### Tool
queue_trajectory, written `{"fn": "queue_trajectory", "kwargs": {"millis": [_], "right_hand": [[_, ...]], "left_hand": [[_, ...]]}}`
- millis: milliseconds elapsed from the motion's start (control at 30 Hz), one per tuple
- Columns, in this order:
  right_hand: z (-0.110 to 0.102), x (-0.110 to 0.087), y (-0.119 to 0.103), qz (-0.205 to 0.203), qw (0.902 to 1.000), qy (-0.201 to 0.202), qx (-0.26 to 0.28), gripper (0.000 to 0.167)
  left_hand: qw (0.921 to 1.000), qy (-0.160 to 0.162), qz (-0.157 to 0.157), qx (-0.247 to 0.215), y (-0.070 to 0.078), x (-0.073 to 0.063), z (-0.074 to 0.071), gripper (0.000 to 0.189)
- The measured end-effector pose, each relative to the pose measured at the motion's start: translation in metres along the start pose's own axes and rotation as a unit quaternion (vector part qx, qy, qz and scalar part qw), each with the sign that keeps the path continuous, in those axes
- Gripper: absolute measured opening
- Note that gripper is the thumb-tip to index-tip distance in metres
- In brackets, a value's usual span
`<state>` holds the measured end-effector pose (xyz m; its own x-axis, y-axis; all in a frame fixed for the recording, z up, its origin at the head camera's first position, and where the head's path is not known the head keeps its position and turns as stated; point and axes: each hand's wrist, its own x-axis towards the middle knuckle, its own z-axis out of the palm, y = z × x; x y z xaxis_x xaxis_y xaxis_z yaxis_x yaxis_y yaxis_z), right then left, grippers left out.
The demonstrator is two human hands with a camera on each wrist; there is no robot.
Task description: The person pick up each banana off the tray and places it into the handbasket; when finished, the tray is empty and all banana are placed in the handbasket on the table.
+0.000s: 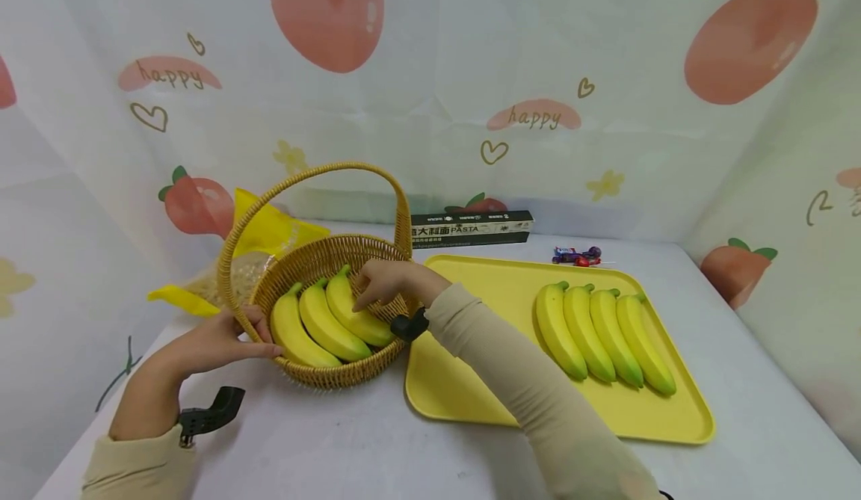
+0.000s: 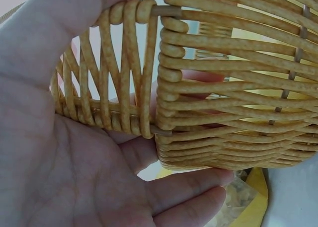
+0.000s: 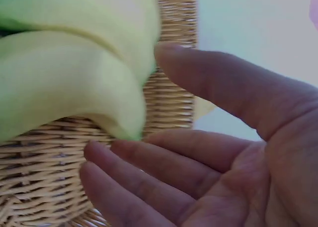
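Note:
A wicker basket (image 1: 323, 375) with a tall hooped handle stands left of centre. Three yellow bananas (image 1: 329, 322) lie side by side in it. At the basket's left side, my left hand (image 1: 225, 338) grips the woven foot of the handle (image 2: 112, 63); its thumb and fingers pass on both sides of the wickerwork. My right hand (image 1: 390, 282) is inside the basket, by the rightmost banana (image 3: 69, 78). In the right wrist view, its thumb and fingers are spread apart, with nothing between them. The fingertips are close beside the banana's end; whether they touch it I cannot tell.
A yellow tray (image 1: 471, 321) right of the basket bears several bananas (image 1: 592, 335) in a row. Behind the tray stand a black pasta box (image 1: 471, 230) and wrapped candies (image 1: 577, 255). A yellow-and-clear bag (image 1: 282, 231) lies behind the basket, before a printed cloth backdrop (image 1: 430, 74).

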<state>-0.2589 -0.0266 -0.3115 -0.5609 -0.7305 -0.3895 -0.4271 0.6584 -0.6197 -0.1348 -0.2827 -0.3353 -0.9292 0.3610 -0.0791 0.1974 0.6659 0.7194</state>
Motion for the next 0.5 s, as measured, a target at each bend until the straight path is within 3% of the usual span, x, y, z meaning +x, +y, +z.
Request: {"fn": "queue_trajectory", "kwargs": {"millis": [100,233,500], "right_hand": [[-0.006,-0.011,-0.001,-0.022,0.9991,0.033,-0.013,0.047],[-0.012,-0.031,-0.001,-0.044,0.9978,0.049,-0.005,0.055],[-0.011,-0.076,0.017,-0.069,0.9939,0.083,0.024,0.055]], "left_hand": [[1.0000,-0.002,-0.004,-0.004,0.000,0.000,0.000,0.023],[1.0000,-0.002,-0.002,-0.007,0.000,0.000,0.000,0.023],[1.0000,-0.001,-0.007,-0.002,0.000,0.001,-0.001,0.024]]}}
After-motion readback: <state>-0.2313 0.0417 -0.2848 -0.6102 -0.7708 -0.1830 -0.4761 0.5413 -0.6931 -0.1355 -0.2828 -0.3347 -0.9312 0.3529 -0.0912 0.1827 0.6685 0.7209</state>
